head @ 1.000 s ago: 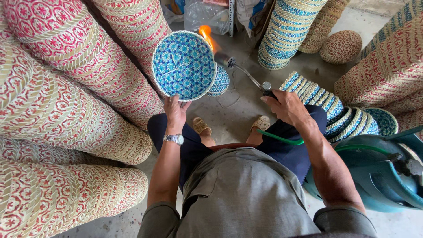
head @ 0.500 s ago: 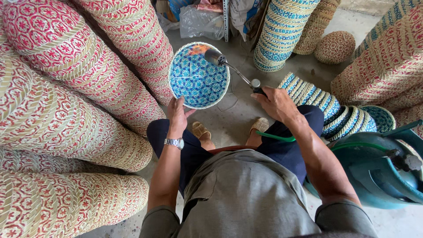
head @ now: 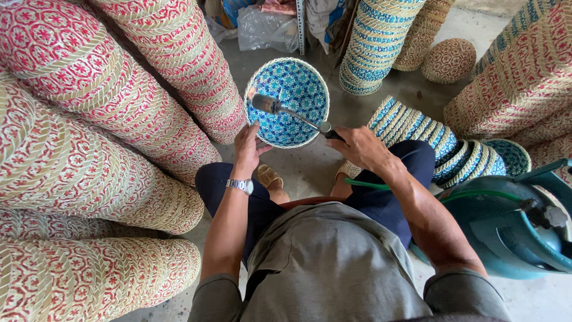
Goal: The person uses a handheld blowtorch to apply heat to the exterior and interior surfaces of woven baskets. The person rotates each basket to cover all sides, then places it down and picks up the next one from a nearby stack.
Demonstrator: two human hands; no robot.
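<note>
My left hand (head: 248, 145) grips the near rim of a round woven basket (head: 296, 88) with a blue and white flower pattern, held tilted so its inside faces me. My right hand (head: 360, 147) is closed on the handle of a metal gas torch (head: 271, 106), whose nozzle reaches across the basket's inside toward its left rim. A green hose (head: 364, 185) runs from the torch over my right thigh toward a teal gas cylinder (head: 503, 229) at my right. A silver watch (head: 241, 186) sits on my left wrist.
Long nested stacks of red-patterned baskets (head: 89, 119) lie along the left. Blue-patterned stacks (head: 426, 134) lie to the right and stand behind (head: 375, 45). More red stacks (head: 524, 77) fill the far right. A brown basket (head: 448, 59) and plastic bags (head: 268, 27) sit at the back on the concrete floor.
The torch nozzle has swept left and down from above the basket's top rim into its inside. The large flame seen earlier no longer shows. The basket now sits lower and more central.
</note>
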